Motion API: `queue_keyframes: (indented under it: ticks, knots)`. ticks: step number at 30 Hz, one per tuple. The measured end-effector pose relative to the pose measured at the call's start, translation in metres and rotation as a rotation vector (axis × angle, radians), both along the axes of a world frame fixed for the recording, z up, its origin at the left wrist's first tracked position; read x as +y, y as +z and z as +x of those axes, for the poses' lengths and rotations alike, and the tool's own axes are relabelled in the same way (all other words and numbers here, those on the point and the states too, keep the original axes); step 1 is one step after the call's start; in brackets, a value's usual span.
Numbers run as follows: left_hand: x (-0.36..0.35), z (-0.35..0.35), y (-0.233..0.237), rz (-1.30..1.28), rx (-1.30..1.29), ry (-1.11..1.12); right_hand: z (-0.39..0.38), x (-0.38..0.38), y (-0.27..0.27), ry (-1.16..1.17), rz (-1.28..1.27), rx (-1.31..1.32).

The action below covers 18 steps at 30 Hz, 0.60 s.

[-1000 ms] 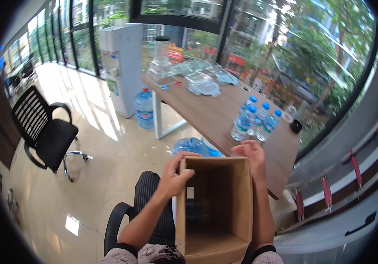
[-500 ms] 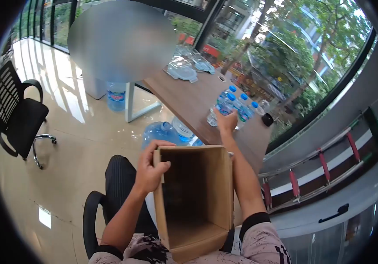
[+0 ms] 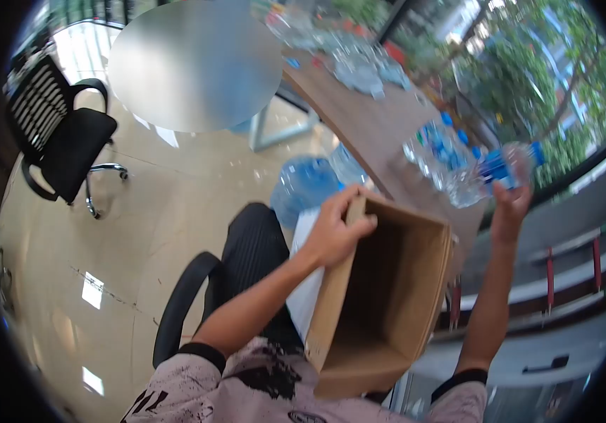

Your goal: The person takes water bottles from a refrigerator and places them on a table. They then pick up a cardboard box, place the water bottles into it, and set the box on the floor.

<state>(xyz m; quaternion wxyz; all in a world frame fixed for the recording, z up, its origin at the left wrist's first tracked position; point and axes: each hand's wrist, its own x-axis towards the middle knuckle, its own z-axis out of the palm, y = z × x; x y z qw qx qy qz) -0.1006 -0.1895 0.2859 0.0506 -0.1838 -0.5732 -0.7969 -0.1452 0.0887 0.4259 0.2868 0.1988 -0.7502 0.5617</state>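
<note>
My left hand [image 3: 339, 229] grips the upper left edge of an open cardboard box [image 3: 331, 317], thumb over the rim. The box rests against my lap with its opening towards me, and its visible inside holds nothing. My right hand [image 3: 511, 204] is wrapped round a clear plastic water bottle [image 3: 497, 169] with a blue cap and blue label, tilted nearly sideways above the table. Just left of it, several more water bottles [image 3: 437, 141] with blue caps stand on the wooden table [image 3: 387, 130]; motion blurs them.
Crumpled clear plastic [image 3: 359, 67] lies at the table's far end. Large blue water jugs [image 3: 306, 185] stand on the floor beside the table. A black office chair [image 3: 70, 144] is at the left, a ladder with red rungs [image 3: 549, 278] at the right. A blurred patch covers the upper left.
My right hand has lifted one bottle from the group and moved it right, tipping it. My left hand still holds the box. The whole view has shifted and turned.
</note>
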Motion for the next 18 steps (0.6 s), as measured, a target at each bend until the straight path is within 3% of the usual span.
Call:
queue_keyframes:
  ticks: [1,2,4,6,8,12,15,17,18]
  knots:
    - [0.005,-0.001,-0.002,0.005,-0.010,-0.040,0.023,0.000,0.014,0.091,0.044,0.029]
    - [0.008,-0.002,0.001,-0.008,0.008,-0.027,0.046,0.004,0.021,0.033,0.051,0.024]
    - [0.019,-0.008,-0.001,0.008,0.076,-0.052,0.083,0.010,0.039,0.218,-0.622,-0.784]
    - [0.029,-0.009,-0.004,0.049,0.106,-0.123,0.099,0.003,0.027,0.526,0.161,-0.386]
    - [0.040,-0.007,-0.004,0.097,0.007,-0.194,0.113,-0.021,0.043,0.410,0.598,-0.543]
    - [0.063,-0.008,-0.005,0.054,0.030,-0.286,0.125,-0.037,0.029,0.371,0.780,-0.564]
    - [0.074,-0.006,-0.005,0.090,-0.019,-0.342,0.124,-0.030,0.005,0.408,0.776,-0.686]
    - [0.081,-0.005,-0.002,0.178,-0.015,-0.389,0.118,-0.026,-0.010,0.446,0.878,-0.896]
    - [0.087,-0.003,0.000,0.194,0.015,-0.364,0.113,-0.025,-0.017,0.451,0.958,-0.870]
